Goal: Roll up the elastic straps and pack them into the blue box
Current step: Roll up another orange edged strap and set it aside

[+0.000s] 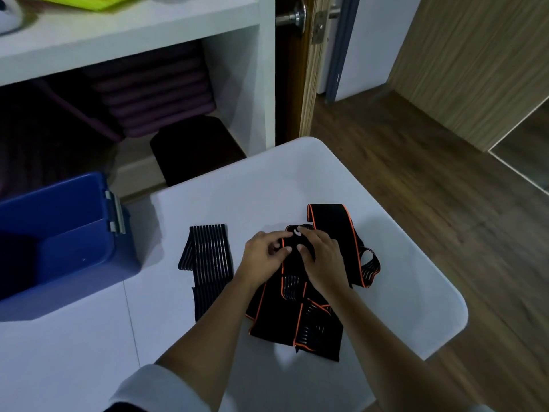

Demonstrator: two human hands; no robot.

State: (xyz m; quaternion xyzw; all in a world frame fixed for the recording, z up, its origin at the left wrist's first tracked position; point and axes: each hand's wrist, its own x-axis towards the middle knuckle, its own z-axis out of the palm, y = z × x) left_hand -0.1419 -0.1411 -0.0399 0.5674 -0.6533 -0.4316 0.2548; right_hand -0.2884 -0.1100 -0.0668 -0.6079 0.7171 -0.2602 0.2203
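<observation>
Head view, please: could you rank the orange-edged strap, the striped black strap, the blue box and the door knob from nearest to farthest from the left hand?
1. orange-edged strap: pinched by the left hand itself.
2. striped black strap: lying just to its left.
3. blue box: farther left.
4. door knob: far beyond, at the top of the view.

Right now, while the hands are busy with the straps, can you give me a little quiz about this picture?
1. True or false: the left hand and the right hand both pinch the orange-edged strap.
2. The blue box stands: A) left of the straps, B) right of them, C) on top of them.
3. Fill in: the plain black strap lies untouched on the white ___.
Key: 1 true; 2 A; 3 table.
</observation>
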